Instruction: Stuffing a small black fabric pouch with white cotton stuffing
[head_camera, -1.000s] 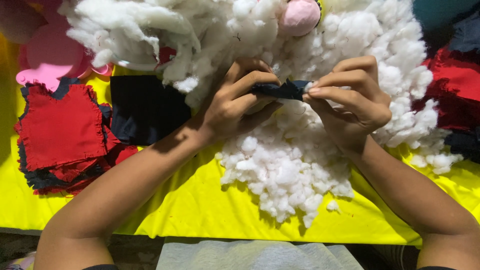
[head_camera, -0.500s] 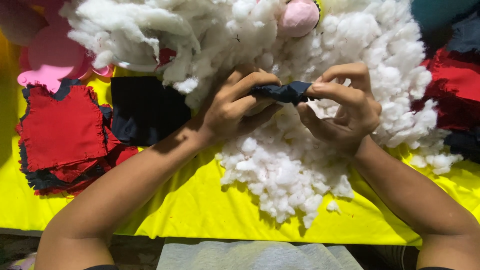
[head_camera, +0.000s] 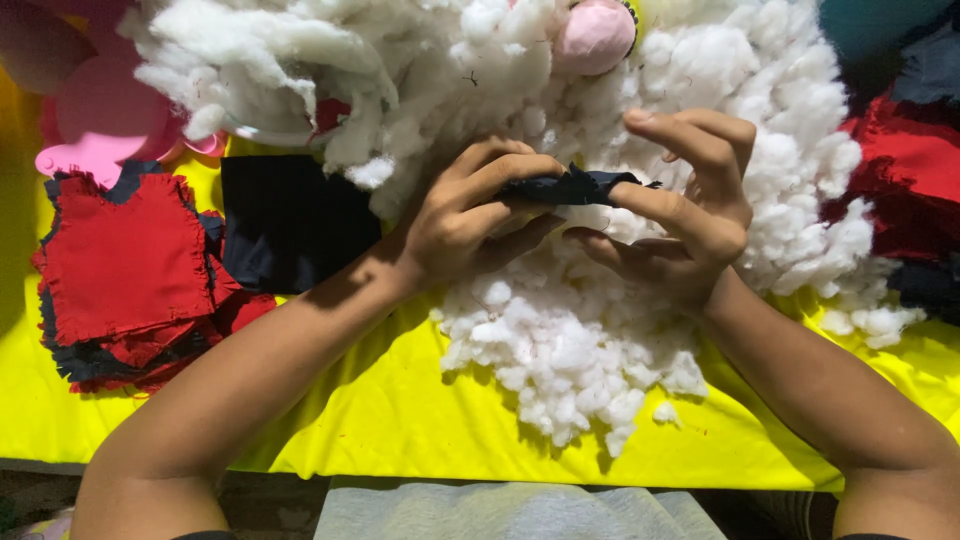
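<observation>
dark cloth piece pinched between both hands' fingers

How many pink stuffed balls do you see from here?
1: a pink stuffed fabric ball sits at the top of the white fibre stuffing pile, beyond the right hand. Others may be buried in the stuffing.

Bright overhead light, dim corners, soft focus
</observation>
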